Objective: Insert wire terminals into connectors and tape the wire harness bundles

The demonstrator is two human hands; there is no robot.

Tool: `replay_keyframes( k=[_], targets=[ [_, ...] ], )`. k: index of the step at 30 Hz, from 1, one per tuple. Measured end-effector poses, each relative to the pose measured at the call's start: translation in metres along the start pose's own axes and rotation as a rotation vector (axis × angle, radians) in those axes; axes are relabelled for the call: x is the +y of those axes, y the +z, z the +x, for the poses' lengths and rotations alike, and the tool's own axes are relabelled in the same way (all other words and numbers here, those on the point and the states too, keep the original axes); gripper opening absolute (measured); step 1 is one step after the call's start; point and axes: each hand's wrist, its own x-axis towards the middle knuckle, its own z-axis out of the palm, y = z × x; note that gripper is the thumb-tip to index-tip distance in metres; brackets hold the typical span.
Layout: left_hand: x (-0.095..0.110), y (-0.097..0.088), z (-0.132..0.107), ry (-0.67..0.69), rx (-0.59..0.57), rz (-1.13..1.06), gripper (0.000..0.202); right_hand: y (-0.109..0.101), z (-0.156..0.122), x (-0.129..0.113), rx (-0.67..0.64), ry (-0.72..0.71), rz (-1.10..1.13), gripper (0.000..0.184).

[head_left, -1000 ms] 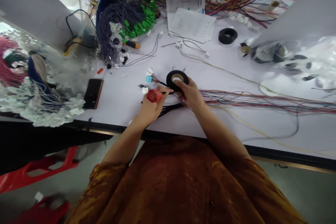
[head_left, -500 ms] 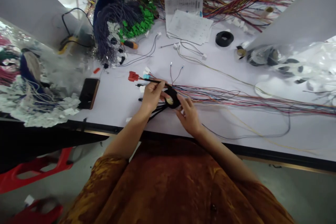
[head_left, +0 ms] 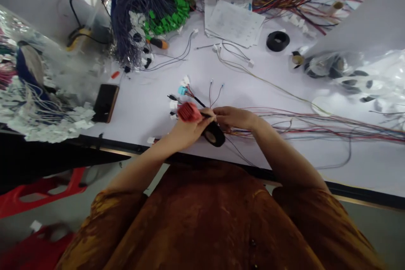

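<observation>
My left hand (head_left: 188,134) is closed round a black-taped branch of a wire harness. The branch's red connector (head_left: 189,112) sticks up above the fingers, slightly blurred. Against the left fingertips a roll of black tape (head_left: 218,140) hangs tilted, its pale core showing. My right hand (head_left: 236,117) is closed on the harness wires just right of the left fingertips; its fingertips are partly hidden. Left of the hands lie the harness's light-blue connector (head_left: 182,90) and a white connector (head_left: 174,104). The harness wires (head_left: 303,123) run off to the right along the table.
A phone (head_left: 106,103) lies at the left beside piled white-connector wires (head_left: 57,114). Behind are a blue wire bundle with green connectors (head_left: 172,21), paper sheets (head_left: 234,23) and another black tape roll (head_left: 277,41). The table's dark front edge (head_left: 247,169) runs before me.
My left hand has drawn the red connector toward the right and lifted it. The tape roll has shifted right and nearer me. My right hand has left the roll for the wires above it.
</observation>
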Motion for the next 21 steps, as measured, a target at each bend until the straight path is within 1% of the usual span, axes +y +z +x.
replay_keyframes(
  k=[1,2,3,5,6,8,9,11,12,13,14,15,17,18,19,20,21],
  targets=[
    [0.003,-0.005,0.003,-0.03,-0.036,-0.028,0.014,-0.001,-0.003,0.0,-0.053,-0.015,0.032,0.018],
    [0.006,-0.008,0.005,-0.056,-0.097,-0.05,0.019,0.0,-0.006,0.001,-0.083,-0.031,0.064,0.024],
    [0.008,-0.009,0.007,-0.094,-0.161,-0.077,0.022,0.002,-0.007,0.002,-0.085,-0.048,0.084,0.029],
    [0.012,-0.006,0.01,-0.168,-0.226,-0.101,0.024,0.007,-0.006,0.007,-0.019,-0.097,0.093,0.032],
    [0.013,-0.003,0.011,-0.166,-0.24,-0.087,0.023,0.01,-0.005,0.01,0.024,-0.124,0.088,0.031],
    [0.012,0.006,0.01,-0.084,-0.238,-0.013,0.019,0.013,-0.004,0.014,0.077,-0.165,0.104,0.032],
    [0.011,0.009,0.01,-0.024,-0.231,0.036,0.016,0.012,-0.005,0.015,0.079,-0.174,0.144,0.034],
    [0.008,0.014,0.007,0.091,-0.238,0.114,0.009,0.007,-0.007,0.015,0.098,-0.181,0.286,0.033],
    [0.005,0.015,0.005,0.131,-0.246,0.132,0.009,0.003,-0.008,0.015,0.136,-0.176,0.372,0.03],
    [0.001,0.015,0.004,0.155,-0.239,0.132,0.01,0.0,-0.009,0.014,0.202,-0.168,0.451,0.028],
    [-0.004,0.015,0.003,0.165,-0.208,0.113,0.012,-0.004,-0.009,0.013,0.277,-0.152,0.508,0.028],
    [-0.01,0.015,0.003,0.158,-0.145,0.072,0.014,-0.007,-0.009,0.013,0.339,-0.131,0.534,0.028],
    [-0.025,0.018,0.004,0.07,0.04,-0.067,0.015,-0.01,-0.008,0.014,0.428,-0.095,0.514,0.026],
    [-0.034,0.021,0.005,-0.004,0.114,-0.156,0.013,-0.011,-0.008,0.016,0.461,-0.087,0.466,0.027],
    [-0.043,0.024,0.007,-0.085,0.164,-0.25,0.013,-0.011,-0.009,0.018,0.496,-0.08,0.38,0.031],
    [-0.051,0.028,0.008,-0.162,0.174,-0.331,0.015,-0.012,-0.009,0.02,0.551,-0.077,0.253,0.036],
    [-0.059,0.032,0.01,-0.224,0.171,-0.39,0.018,-0.012,-0.01,0.021,0.633,-0.087,0.087,0.042]
  ],
)
